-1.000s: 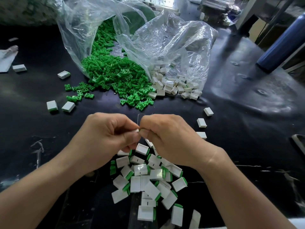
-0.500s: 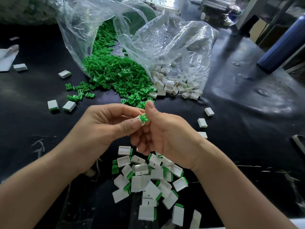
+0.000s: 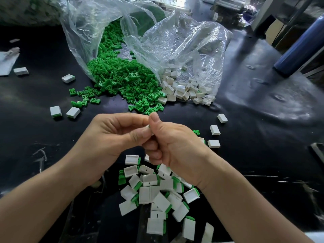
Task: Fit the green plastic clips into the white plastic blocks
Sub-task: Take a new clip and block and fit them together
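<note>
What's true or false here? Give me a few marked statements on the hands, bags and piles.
1. The left hand and right hand pinch one small piece between them. True.
2. The green clips spill from a cardboard box. False: they spill from a clear bag.
3. Assembled blocks lie piled below the hands, nearest the person. True.
4. The loose white blocks lie left of the clips. False: right of them.

thumb of the right hand [image 3: 175, 144] now covers the white block [image 3: 148, 127] pinched by the left hand [image 3: 112, 137]
</note>
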The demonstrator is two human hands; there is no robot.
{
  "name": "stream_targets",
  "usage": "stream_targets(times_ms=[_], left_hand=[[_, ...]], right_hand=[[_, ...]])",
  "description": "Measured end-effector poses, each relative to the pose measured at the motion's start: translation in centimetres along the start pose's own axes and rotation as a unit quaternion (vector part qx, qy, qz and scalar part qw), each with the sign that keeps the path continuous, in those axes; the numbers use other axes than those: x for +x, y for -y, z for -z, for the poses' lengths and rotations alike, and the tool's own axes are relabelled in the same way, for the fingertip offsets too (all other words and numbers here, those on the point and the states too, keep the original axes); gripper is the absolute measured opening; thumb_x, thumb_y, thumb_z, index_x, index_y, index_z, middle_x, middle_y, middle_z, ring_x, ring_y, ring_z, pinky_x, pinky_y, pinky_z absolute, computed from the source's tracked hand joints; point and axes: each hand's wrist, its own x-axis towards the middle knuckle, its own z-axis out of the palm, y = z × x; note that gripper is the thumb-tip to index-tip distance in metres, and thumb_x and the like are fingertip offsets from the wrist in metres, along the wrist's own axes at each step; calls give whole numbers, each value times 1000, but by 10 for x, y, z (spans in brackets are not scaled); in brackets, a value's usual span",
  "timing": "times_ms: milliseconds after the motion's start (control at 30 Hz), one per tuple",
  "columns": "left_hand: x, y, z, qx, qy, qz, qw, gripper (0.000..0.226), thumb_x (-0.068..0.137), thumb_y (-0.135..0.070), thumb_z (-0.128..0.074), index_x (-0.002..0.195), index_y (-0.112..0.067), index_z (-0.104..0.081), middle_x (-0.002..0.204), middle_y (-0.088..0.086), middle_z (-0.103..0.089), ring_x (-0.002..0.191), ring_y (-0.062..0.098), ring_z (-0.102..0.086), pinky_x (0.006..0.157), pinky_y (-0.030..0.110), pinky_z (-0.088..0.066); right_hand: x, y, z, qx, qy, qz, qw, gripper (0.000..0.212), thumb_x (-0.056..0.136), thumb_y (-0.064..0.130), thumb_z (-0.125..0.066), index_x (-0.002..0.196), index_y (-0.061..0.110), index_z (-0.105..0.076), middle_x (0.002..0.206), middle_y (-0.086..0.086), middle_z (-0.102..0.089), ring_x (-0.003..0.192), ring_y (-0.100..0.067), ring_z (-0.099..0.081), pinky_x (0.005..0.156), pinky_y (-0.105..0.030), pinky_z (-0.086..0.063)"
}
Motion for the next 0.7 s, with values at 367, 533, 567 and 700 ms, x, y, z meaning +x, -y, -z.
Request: stream_targets(times_ms=[367,533,567,700], left_hand=[[0,-6,2,6,2,0,1000,27,58,-8,-79,83,-1,-71,62,15,-66,54,29,-63,55,33,-55],[0,-6,3,-9,-12,12,1000,22,65,-10,-66,84,-1,-72,67,18,-68,58,27,-65,59,27,-54],[1,-6,3,-9,-15,15,1000,22,67,-10,-62,84,-1,-72,67,18,-68,58,27,-65,59,26,-54],[0,-7,2,-7,-22,19,1000,21,65,-9,-58,76,-10,-76,80,18,-72,64,23,-68,59,22,-54]], right_hand=[[0,5,4,4,10,-40,999,40,90,46,-31,73,13,-49,56,2,-44,47,-7,-37,49,-20,-30],[-1,5,4,-51,2,-19,999,38,72,50,-43,74,14,-54,54,6,-46,50,-7,-38,48,-18,-31],[-1,5,4,-66,2,-18,998,42,75,49,-43,78,9,-55,55,6,-46,51,-7,-38,49,-18,-31],[-1,5,5,-114,-11,-6,993,56,92,37,-41,113,-15,-49,57,5,-44,52,-7,-37,51,-18,-29]])
